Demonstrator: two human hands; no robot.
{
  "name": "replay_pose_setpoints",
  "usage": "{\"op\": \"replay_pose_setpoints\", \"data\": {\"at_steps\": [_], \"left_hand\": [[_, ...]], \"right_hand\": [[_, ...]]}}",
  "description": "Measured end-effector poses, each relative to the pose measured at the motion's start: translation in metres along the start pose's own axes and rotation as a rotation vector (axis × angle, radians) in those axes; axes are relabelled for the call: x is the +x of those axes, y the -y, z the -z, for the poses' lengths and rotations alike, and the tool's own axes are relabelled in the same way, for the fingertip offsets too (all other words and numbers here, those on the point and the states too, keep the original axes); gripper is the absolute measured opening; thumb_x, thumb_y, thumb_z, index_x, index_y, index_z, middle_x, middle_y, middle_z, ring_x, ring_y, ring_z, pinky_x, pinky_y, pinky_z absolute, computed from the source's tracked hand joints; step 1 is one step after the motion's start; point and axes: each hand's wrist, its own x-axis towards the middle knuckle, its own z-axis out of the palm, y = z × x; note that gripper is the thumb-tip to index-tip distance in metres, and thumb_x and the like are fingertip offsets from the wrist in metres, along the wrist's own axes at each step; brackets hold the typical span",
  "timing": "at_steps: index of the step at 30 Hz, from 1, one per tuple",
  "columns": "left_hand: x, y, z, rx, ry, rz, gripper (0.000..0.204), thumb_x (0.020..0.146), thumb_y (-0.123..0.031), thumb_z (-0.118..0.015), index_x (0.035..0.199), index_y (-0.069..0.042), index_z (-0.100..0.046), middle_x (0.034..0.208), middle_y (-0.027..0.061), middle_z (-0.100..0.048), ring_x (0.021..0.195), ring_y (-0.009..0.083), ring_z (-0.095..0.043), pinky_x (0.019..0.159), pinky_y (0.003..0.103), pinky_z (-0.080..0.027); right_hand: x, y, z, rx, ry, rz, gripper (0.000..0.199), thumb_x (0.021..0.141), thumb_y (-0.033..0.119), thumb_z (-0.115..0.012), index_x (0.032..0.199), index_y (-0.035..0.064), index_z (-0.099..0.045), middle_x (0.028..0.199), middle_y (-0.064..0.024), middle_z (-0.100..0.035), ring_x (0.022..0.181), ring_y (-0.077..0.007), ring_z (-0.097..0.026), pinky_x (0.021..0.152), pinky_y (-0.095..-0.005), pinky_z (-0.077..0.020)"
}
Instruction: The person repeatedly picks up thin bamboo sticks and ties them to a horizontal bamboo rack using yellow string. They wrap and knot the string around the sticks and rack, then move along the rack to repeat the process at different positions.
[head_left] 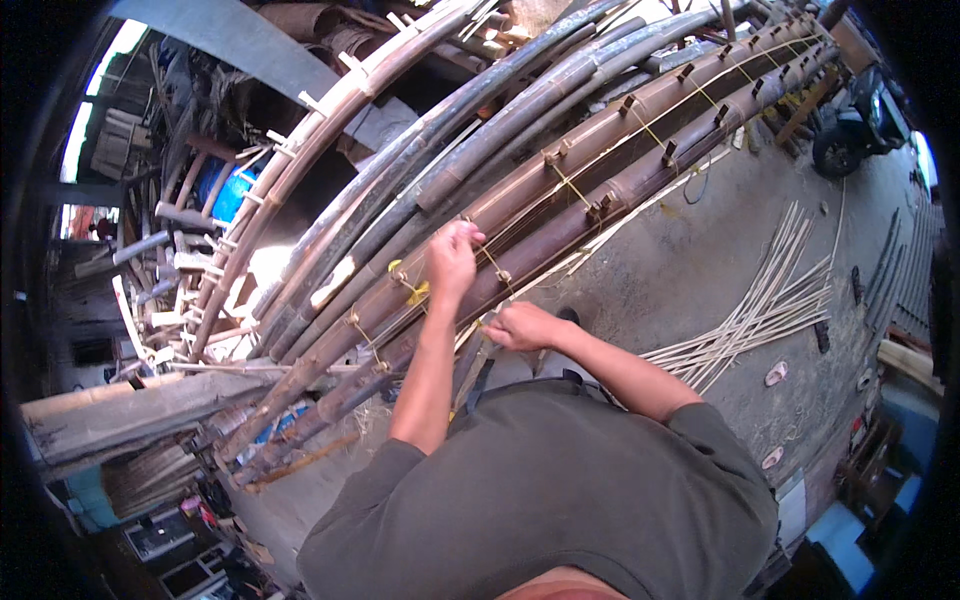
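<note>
Two long brown bamboo poles run side by side from lower left to upper right, a far pole [520,195] and a near pole [640,178]. Short pegs [668,152] stick up from both, and yellow cord [651,133] spans between them at intervals. My left hand [453,258] is closed over the far pole, beside a peg; what its fingers hold is hidden. Closer to me, my right hand [524,327] is closed at the near pole's side, with a bit of yellow cord at its fingertips. A yellow cord bundle [418,293] lies left of my left wrist.
Beyond the poles lie several grey bamboo poles [470,170] and a curved pegged bamboo frame [310,140]. Thin bamboo strips [740,325] are heaped on the floor at right. A motorbike [862,125] stands far right; a concrete beam [150,410] is at left.
</note>
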Motion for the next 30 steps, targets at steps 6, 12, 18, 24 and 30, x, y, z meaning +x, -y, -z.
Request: {"op": "replay_pose_setpoints", "data": {"at_steps": [6,12,18,24,30], "left_hand": [[0.097,-0.014,0.014,0.311,-0.085,-0.173,0.030,0.099,-0.024,-0.049,0.097,-0.002,-0.069,0.075,0.0154,-0.068,0.071,0.0280,-0.066,0.067,0.040,-0.050],[0.118,0.063,0.019,0.749,0.151,-0.036,0.033,0.094,-0.027,-0.050,0.090,-0.001,-0.070,0.097,0.0267,-0.067,0.094,0.0437,-0.065,0.085,0.051,-0.050],[0.030,0.017,0.129,0.836,0.196,0.033,0.033,0.093,-0.026,-0.052,0.098,0.001,-0.070,0.100,0.0288,-0.067,0.100,0.0430,-0.064,0.090,0.049,-0.050],[-0.093,0.040,0.139,0.634,0.334,0.093,0.026,0.088,-0.026,-0.061,0.105,-0.007,-0.066,0.103,0.0242,-0.068,0.100,0.0409,-0.065,0.086,0.053,-0.049],[-0.087,0.073,0.136,0.576,0.314,0.011,0.033,0.099,-0.030,-0.046,0.107,-0.004,-0.064,0.102,0.0235,-0.066,0.100,0.0413,-0.062,0.087,0.050,-0.047]], "right_hand": [[-0.017,-0.016,-0.020,-0.374,-0.321,0.181,0.038,0.088,0.029,-0.059,0.057,0.0063,-0.060,0.054,-0.0165,-0.057,0.055,-0.0365,-0.059,0.067,-0.0447,-0.0506],[-0.006,0.002,-0.054,-0.574,-0.277,0.005,0.018,0.079,0.022,-0.062,0.081,0.0042,-0.064,0.077,-0.0173,-0.066,0.075,-0.0330,-0.065,0.079,-0.0445,-0.0516],[0.005,0.048,-0.121,0.494,-0.187,-0.097,0.026,0.092,0.032,-0.061,0.103,0.0080,-0.061,0.095,-0.0090,-0.065,0.088,-0.0184,-0.061,0.078,-0.0333,-0.0498],[0.094,0.100,-0.113,1.475,-1.298,-0.107,0.021,0.099,0.021,-0.045,0.081,0.0125,-0.053,0.077,0.0006,-0.054,0.070,-0.0094,-0.051,0.066,-0.0254,-0.0421],[0.183,0.141,-0.022,-0.119,-0.206,-0.188,0.060,0.099,0.053,-0.039,0.105,0.0019,-0.070,0.102,-0.0184,-0.070,0.095,-0.0310,-0.066,0.086,-0.0416,-0.0489]]}}
